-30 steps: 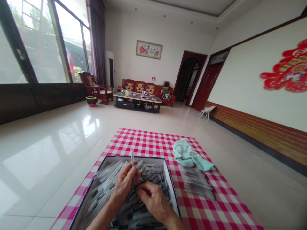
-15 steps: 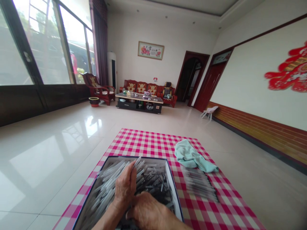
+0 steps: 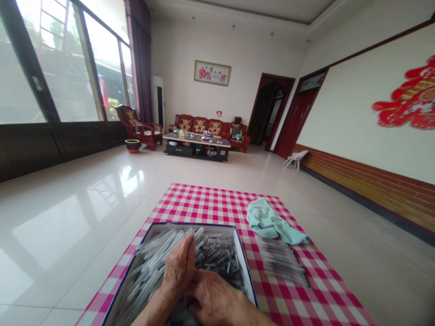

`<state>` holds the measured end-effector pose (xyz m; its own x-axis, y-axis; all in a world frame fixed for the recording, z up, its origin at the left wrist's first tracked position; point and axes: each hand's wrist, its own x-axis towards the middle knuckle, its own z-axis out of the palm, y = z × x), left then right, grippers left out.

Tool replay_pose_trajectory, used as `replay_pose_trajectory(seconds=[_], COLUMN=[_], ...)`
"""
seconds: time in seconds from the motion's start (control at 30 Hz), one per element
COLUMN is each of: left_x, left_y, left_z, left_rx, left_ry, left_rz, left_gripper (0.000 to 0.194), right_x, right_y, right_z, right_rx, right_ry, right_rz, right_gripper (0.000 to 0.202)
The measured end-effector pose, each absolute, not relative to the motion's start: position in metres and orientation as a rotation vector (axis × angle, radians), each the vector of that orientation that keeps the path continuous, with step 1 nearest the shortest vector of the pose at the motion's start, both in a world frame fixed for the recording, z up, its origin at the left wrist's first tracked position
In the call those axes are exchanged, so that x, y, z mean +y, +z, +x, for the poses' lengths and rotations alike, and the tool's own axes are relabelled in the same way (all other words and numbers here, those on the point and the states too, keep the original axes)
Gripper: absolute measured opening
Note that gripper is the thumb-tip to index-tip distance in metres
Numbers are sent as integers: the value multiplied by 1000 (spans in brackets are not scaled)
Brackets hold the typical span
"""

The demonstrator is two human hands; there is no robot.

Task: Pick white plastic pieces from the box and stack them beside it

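From my end, the checked table (image 3: 200,197) fills the foreground, with the box (image 3: 245,258) at its near edge. Inside, clear tubes (image 3: 154,256) slant along the left and dark pieces (image 3: 219,259) lie at the right. Right of the box I have the crumpled towel (image 3: 267,222), just beyond a row of pens (image 3: 283,262).

Both hands are over the box. The right hand (image 3: 215,292) comes in low from the right, back up, fingers bent under; I cannot tell what they grip. The left hand (image 3: 179,262) stands on edge beside it, thumb side up, fingers folded around a tube (image 3: 198,234) whose tip pokes out past them, leaning right.

A second ago I had that tube nearly upright between left thumb and fingers; now the left hand has rolled over and hides most of it. Since half a second ago the right hand has risen slightly beside the left.
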<state>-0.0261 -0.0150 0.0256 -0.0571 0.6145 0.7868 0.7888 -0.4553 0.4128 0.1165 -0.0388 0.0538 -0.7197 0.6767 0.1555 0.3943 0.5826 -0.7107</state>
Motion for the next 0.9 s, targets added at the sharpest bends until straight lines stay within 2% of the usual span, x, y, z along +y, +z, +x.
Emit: replay_pose_trajectory(seconds=[0.1, 0.2, 0.33, 0.47, 0.57, 0.9], left_x=[-12, -4, 10, 11, 5, -2], left_y=[29, 33, 38, 38, 36, 38], left_z=[-25, -19, -5, 4, 4, 1], left_rx=[-1501, -1467, -1455, -1400, -1334, -1345], left_ry=[-1475, -1380, -1303, -1257, -1094, -999], left_rz=[-2181, -2332, -2325, -2351, -2412, -2406], left_gripper=[31, 34, 32, 24, 25, 31], right_x=[-31, -17, 5, 12, 9, 2], right_y=[63, 68, 61, 53, 51, 51], right_z=[129, 141, 145, 147, 148, 144], right_rx=[-2114, -1485, -784, -591, -466, -576], right_ry=[1000, 1221, 1348, 1428, 1516, 1530], right_rz=[-940, -1097, -1093, -1004, -917, -940], right_gripper=[21, 13, 27, 37, 41, 39])
